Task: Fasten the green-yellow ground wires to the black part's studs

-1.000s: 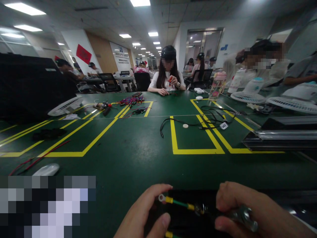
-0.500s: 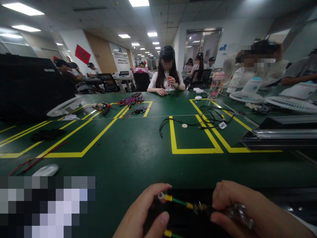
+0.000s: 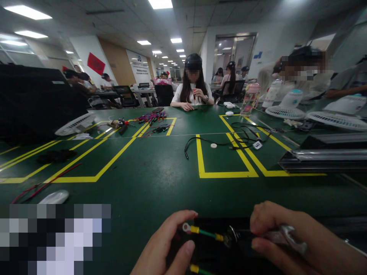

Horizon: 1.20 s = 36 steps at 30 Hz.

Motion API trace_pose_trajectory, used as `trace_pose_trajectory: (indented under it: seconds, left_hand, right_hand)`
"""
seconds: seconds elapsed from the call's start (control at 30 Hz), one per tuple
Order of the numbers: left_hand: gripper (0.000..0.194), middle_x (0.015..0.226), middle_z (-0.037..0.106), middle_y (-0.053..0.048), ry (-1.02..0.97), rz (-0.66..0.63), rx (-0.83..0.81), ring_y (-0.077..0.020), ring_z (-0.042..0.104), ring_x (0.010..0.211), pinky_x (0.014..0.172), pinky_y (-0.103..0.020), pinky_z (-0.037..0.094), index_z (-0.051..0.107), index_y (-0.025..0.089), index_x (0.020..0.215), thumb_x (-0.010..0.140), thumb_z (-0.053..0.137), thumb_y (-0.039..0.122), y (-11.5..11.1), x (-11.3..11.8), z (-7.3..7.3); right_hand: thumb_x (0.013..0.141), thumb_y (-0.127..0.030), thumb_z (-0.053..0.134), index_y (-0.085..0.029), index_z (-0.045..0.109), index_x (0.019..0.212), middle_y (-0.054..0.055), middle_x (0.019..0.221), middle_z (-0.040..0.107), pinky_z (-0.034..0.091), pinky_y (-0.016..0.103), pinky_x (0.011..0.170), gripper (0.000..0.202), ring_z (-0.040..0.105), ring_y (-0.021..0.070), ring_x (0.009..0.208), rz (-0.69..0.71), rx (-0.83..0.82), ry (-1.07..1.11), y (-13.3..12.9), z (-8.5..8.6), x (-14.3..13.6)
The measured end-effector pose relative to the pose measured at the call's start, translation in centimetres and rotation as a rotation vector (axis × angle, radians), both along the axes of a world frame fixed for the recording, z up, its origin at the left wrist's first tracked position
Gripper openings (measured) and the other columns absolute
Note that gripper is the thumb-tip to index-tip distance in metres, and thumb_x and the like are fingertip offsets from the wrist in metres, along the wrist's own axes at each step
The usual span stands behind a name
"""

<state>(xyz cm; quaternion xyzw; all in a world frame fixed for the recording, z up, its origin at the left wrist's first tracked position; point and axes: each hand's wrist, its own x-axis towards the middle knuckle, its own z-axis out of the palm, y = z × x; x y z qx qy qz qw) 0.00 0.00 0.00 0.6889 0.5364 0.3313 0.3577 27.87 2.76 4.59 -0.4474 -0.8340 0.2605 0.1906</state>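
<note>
My right hand [image 3: 278, 233] is closed around a silvery wrench [image 3: 292, 236], whose open jaw sticks out at the back of the hand. Its fingertips are just right of a metal nut and washer [image 3: 231, 236] on a black part [image 3: 243, 256] at the bottom of the view. A green wire [image 3: 208, 232] with yellow ends and a ring terminal [image 3: 186, 228] runs left from the nut. My left hand [image 3: 169, 244] has thumb and index finger apart beside the ring terminal. Below lies a second green wire with a yellow end [image 3: 195, 269].
On the green table [image 3: 160, 194] are black cables [image 3: 212, 140], a white disc [image 3: 213, 145], red and black wires [image 3: 57, 177] and a white mouse [image 3: 54, 197]. Black metal profiles [image 3: 323, 158] lie right. A person [image 3: 192, 84] sits opposite, near a bottle [image 3: 250, 100].
My right hand and the wrench have moved slightly right and turned, showing more of the wrench jaw and the nut. My left hand has barely moved.
</note>
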Motion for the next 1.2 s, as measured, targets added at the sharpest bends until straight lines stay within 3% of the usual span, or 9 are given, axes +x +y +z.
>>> trace_pose_trajectory:
  seconds: [0.17,0.37,0.57,0.83,0.93,1.03,1.2]
  left_hand:
    - [0.025,0.106,0.069,-0.002,-0.091,0.057,-0.055,-0.0219,0.065,0.098,0.083,-0.031,0.053,0.056,0.03,0.117,0.094,0.047,0.032,0.2,0.5,0.4]
    - [0.021,0.101,0.068,-0.003,-0.166,0.084,-0.083,-0.0218,0.064,0.094,0.081,-0.031,0.05,0.059,0.026,0.111,0.094,0.047,0.032,0.3,0.7,0.6]
    - [0.019,0.099,0.068,-0.002,-0.194,0.087,-0.09,-0.0206,0.064,0.093,0.08,-0.028,0.05,0.059,0.027,0.108,0.093,0.049,0.033,0.4,0.7,0.7]
    - [0.018,0.095,0.067,-0.001,-0.151,0.056,-0.083,-0.0199,0.064,0.089,0.079,-0.029,0.05,0.058,0.027,0.108,0.094,0.048,0.033,0.6,0.7,0.6]
    - [0.014,0.089,0.063,-0.002,-0.076,0.073,-0.037,-0.0199,0.062,0.083,0.073,-0.028,0.048,0.059,0.024,0.094,0.093,0.05,0.035,0.8,0.9,0.8]
    - [0.022,0.086,0.059,-0.003,0.02,0.048,-0.009,-0.0191,0.058,0.08,0.071,-0.027,0.045,0.058,0.021,0.079,0.094,0.048,0.034,1.1,1.2,1.2]
    - [0.028,0.074,0.052,0.0,0.08,0.039,-0.043,-0.0168,0.052,0.068,0.061,-0.025,0.04,0.056,0.019,0.07,0.092,0.05,0.036,1.5,1.9,1.6]
  right_hand:
    - [0.091,-0.032,0.056,-0.028,0.054,0.084,-0.004,0.074,0.059,0.046,0.027,0.054,0.008,0.057,0.0159,0.061,-0.008,0.059,-0.034,0.4,1.5,0.0]
    - [0.082,-0.014,0.064,-0.027,0.056,0.085,-0.003,0.079,0.063,0.042,0.027,0.056,0.015,0.058,0.0178,0.068,0.209,0.102,-0.156,1.8,3.4,-1.2]
    - [0.088,-0.018,0.06,-0.026,0.054,0.088,-0.003,0.082,0.063,0.041,0.029,0.061,0.01,0.055,0.0187,0.072,0.298,0.085,-0.15,2.5,3.4,-1.1]
    - [0.089,-0.02,0.06,-0.026,0.054,0.086,-0.003,0.081,0.062,0.041,0.031,0.064,0.008,0.055,0.0194,0.074,0.318,0.047,-0.132,2.4,3.0,-0.9]
    - [0.088,-0.019,0.06,-0.027,0.055,0.086,-0.003,0.08,0.062,0.04,0.033,0.068,0.009,0.054,0.0195,0.074,0.315,0.047,-0.095,2.4,2.8,-0.9]
    - [0.089,-0.02,0.06,-0.027,0.056,0.085,-0.003,0.08,0.063,0.04,0.033,0.069,0.008,0.054,0.0192,0.074,0.307,0.05,-0.031,2.5,2.9,-0.8]
    - [0.093,-0.033,0.056,-0.027,0.057,0.083,-0.004,0.076,0.059,0.044,0.026,0.061,0.012,0.056,0.0158,0.068,0.123,-0.033,0.169,2.6,4.3,0.2]
